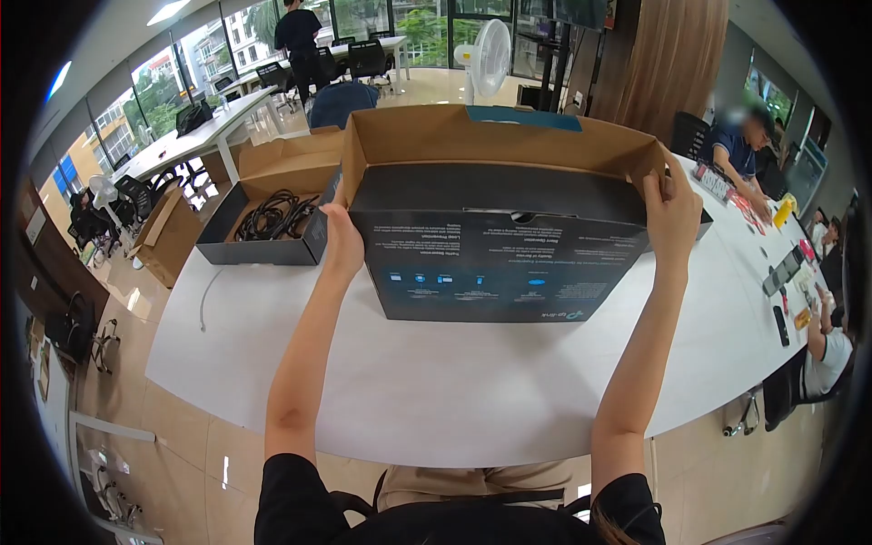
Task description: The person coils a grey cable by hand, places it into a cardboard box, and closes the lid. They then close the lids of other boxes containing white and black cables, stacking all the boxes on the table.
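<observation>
A large dark box with printed text and small blue icons stands on the white table, its printed side facing me and the lettering upside down. Its brown cardboard flap is raised along the back. My left hand is closed on the box's left edge near the top. At the upper right corner, my right hand pinches the raised cardboard with bent fingers. To the left sits an open smaller dark box with coiled black cables inside.
A thin pale cable lies at the table's left. A person sits at the right beyond the box, and another at the right edge near a phone. A cardboard box stands left of the table.
</observation>
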Available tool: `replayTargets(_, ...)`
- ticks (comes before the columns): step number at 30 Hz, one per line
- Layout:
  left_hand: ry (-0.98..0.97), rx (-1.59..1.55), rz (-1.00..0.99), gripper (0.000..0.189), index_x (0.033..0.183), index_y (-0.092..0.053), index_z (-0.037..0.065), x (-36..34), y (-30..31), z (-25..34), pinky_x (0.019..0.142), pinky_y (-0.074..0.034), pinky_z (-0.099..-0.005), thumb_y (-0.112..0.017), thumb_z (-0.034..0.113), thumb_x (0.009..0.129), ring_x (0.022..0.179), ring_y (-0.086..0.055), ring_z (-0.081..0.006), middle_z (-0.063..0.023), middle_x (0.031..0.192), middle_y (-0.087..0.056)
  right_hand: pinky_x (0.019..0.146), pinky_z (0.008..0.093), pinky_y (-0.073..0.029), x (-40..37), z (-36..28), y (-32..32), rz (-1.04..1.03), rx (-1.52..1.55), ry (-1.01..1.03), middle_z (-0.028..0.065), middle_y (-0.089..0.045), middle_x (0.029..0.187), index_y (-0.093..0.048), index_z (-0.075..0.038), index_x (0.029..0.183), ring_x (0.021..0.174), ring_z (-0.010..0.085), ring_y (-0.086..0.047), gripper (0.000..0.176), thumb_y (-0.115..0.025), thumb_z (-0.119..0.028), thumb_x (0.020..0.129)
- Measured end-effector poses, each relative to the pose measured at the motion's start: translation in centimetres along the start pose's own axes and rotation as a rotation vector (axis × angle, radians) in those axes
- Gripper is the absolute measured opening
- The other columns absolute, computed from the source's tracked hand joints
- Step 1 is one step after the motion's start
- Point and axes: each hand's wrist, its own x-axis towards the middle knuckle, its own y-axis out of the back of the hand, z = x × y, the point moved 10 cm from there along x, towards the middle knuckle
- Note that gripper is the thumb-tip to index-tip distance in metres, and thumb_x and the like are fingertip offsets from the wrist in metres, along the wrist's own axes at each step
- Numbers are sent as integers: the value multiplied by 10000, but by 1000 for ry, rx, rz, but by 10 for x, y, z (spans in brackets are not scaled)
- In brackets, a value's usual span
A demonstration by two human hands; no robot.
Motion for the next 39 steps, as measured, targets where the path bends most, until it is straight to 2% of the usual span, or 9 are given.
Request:
replayTargets(5, 88, 64, 50, 738, 1345, -280, 2, -1, 12, -21, 1047, -220, -291, -165, 589, 912, 1198, -363, -171, -77, 1315, -391, 637, 241, -442, 3, 3, -1, 48, 319, 62, 97, -627, 826, -581, -65, 1096, 699, 135, -576, 272, -531, -241, 895)
replayTargets(7, 63, 40, 99, 715, 1346, -282, 12, 7, 46, -59, 1046, -222, -288, -170, 575, 920, 1196, -367, -170, -66, 1316, -390, 764, 221, -426, 5, 28, -17, -48, 538, -38, 65, -587, 1024, -576, -12, 1033, 893, 131, -560, 467, -394, -432, 940)
replayTargets(9, 53, -92, 93, 700, 1319, -319, 16, 7, 40, -59, 1028, -253, -287, -193, 577, 920, 1177, -379, -155, -58, 1285, -410, 769, 224, -414, -7, 43, -41, -82, 1046, -410, 63, -593, 977, -582, -18, 949, 880, 121, -549, 546, -314, -494, 944)
replayTargets(11, 53, -108, 80, 695, 1306, -333, 19, 11, 56, -75, 1017, -271, -287, -212, 582, 917, 1166, -387, -151, -60, 1271, -420, 761, 208, -384, -8, 57, -41, -10, 1052, -348, 56, -600, 911, -581, -41, 853, 839, 102, -531, 577, -270, -517, 946)
replayTargets(13, -98, 61, -20, 698, 1300, -335, 16, 4, 8, -8, 997, -289, -286, -258, 589, 908, 1149, -402, -163, -69, 1256, -427, 754, 194, -365, -8, 65, -42, -20, 1105, -328, 49, -602, 875, -579, -36, 819, 811, 88, -522, 593, -257, -518, 948)
replayTargets(21, -428, 262, -47, 698, 1332, -291, -59, 6, -13, 65, 980, -320, -317, -584, 353, 851, 1147, -448, -214, -181, 1247, -463, 729, 244, -392, -3, -23, -3, -59, 328, 141, 59, -619, 821, -626, -2, 851, 811, 154, -547, 223, -596, -223, 853)
replayTargets(22, -281, 306, -55, 718, 1333, -292, -59, 7, -8, 49, 976, -328, -319, -625, 329, 829, 1131, -469, -228, -178, 1231, -484, 771, 298, -405, -6, -43, 1, -25, 244, 281, 76, -624, 825, -641, -39, 884, 832, 194, -553, 238, -669, -250, 779)
replayTargets(26, -380, 229, -21, 590, 1246, -387, -39, 3, -9, 52, 969, -346, -315, -656, 257, 812, 1120, -491, -223, -173, 1201, -520, 756, 330, -400, -36, -109, -8, 133, 54, 633, 56, -581, 737, -610, -46, 803, 785, 212, -537, 331, -719, -346, 714)
replayTargets(39, -562, 209, -48, 358, 1085, -460, 6, 1, -21, 76, 964, -363, -320, -657, 109, 805, 1113, -523, -242, -167, 1105, -571, 644, 278, -396, -47, -110, -25, 101, 117, 628, -26, -524, 630, -543, -90, 675, 619, 153, -528, 462, -790, -455, 539)
